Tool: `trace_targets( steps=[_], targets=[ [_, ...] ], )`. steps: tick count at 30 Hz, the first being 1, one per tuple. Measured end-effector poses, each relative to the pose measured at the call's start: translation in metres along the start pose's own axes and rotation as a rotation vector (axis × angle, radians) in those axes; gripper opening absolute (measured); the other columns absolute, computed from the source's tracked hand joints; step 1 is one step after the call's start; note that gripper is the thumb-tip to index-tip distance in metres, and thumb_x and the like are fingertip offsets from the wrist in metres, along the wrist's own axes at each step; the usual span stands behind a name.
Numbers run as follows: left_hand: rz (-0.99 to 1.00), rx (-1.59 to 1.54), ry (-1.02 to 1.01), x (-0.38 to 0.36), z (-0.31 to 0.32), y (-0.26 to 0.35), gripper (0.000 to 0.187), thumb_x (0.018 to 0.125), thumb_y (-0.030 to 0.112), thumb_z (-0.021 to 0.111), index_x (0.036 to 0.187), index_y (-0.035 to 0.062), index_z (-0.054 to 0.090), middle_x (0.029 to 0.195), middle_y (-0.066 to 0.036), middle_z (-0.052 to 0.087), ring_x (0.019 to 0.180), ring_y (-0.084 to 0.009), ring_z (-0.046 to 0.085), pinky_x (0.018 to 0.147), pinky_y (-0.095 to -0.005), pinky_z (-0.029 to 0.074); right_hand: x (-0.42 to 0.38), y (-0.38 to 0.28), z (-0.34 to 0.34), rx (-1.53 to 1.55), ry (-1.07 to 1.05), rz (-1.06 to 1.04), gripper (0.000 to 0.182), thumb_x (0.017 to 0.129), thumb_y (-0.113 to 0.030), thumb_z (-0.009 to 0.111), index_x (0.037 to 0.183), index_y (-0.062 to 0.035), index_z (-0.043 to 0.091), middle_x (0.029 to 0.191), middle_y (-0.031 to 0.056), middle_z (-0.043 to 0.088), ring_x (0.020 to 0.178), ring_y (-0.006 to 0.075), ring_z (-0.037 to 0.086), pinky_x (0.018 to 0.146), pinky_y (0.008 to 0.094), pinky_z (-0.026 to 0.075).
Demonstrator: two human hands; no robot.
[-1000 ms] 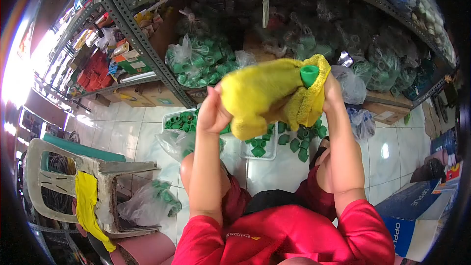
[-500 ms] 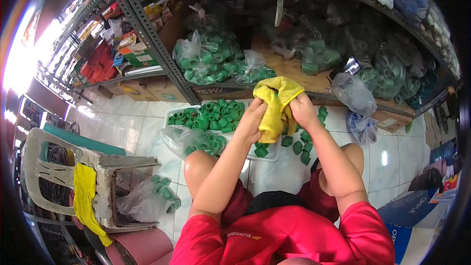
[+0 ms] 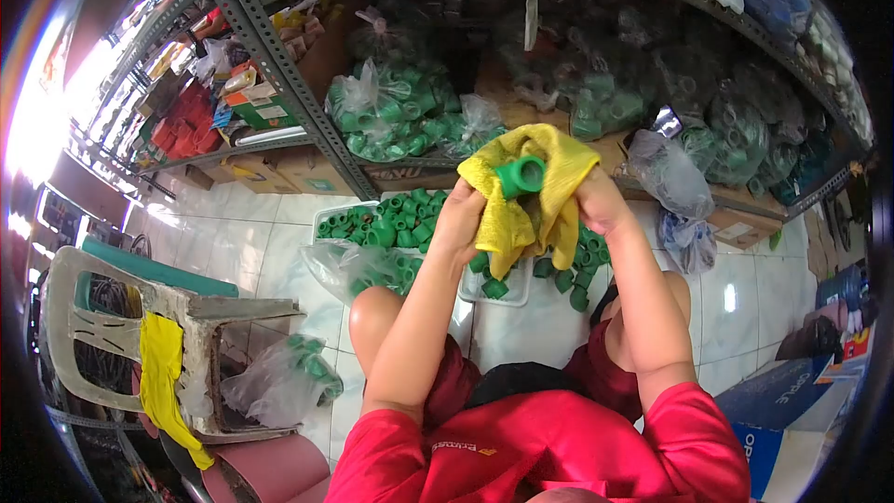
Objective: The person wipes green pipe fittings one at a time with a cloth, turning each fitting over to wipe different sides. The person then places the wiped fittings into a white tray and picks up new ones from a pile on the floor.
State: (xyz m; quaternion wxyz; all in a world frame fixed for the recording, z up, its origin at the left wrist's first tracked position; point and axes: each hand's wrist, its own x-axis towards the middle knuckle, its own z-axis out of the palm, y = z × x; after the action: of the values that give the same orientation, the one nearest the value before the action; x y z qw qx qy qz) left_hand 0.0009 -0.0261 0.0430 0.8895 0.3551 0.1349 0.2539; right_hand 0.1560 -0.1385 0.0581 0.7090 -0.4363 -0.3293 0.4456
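Your left hand (image 3: 458,221) pinches one side of the yellow cloth (image 3: 564,151) and your right hand (image 3: 603,203) grips the other. Between them, raised above the floor (image 3: 507,340), the green fitting (image 3: 508,181) nestles in the cloth. Its long axis runs roughly left to right, its round open mouth pointing rightward and partly up at you.

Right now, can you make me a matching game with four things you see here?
Things
1. Yellow towel
2. Green fitting
3. Bright yellow cloth
4. Clear bag

Places
A. Hanging on the chair
B. On the floor by the chair
C. Partly wrapped in the towel
D. Held by left hand and right hand

Pairs: 1-D, 2-C, 3-A, 4-B
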Motion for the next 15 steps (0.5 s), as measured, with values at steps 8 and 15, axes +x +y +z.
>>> trace_targets(
  steps=[8, 15],
  targets=[
    [-0.111, 0.38, -0.097, -0.002, -0.015, -0.003, 0.039, 0.082, 0.003, 0.052, 0.12, 0.0019, 0.043, 0.107, -0.005, 0.055, 0.091, -0.014, 0.055, 0.079, -0.0265, 0.045, -0.004, 0.008, 0.018, -0.699, -0.117, -0.222, 0.034, 0.077, -0.006, 0.055, 0.11, -0.0006, 0.053, 0.109, 0.0086, 0.057, 0.099, 0.0183, 0.053, 0.085, 0.029, 0.041],
    [0.172, 1.05, 0.099, -0.012, -0.002, -0.013, 0.037, 0.074, -0.004, 0.049, 0.11, 0.0011, 0.052, 0.099, -0.006, 0.061, 0.09, -0.0115, 0.055, 0.079, -0.0247, 0.042, 0.002, 0.026, 0.001, -1.017, -0.056, -0.098, 0.026, 0.077, -0.014, 0.055, 0.101, -0.0016, 0.057, 0.099, 0.0108, 0.061, 0.09, 0.0211, 0.057, 0.077, 0.0308, 0.043]
  ],
)
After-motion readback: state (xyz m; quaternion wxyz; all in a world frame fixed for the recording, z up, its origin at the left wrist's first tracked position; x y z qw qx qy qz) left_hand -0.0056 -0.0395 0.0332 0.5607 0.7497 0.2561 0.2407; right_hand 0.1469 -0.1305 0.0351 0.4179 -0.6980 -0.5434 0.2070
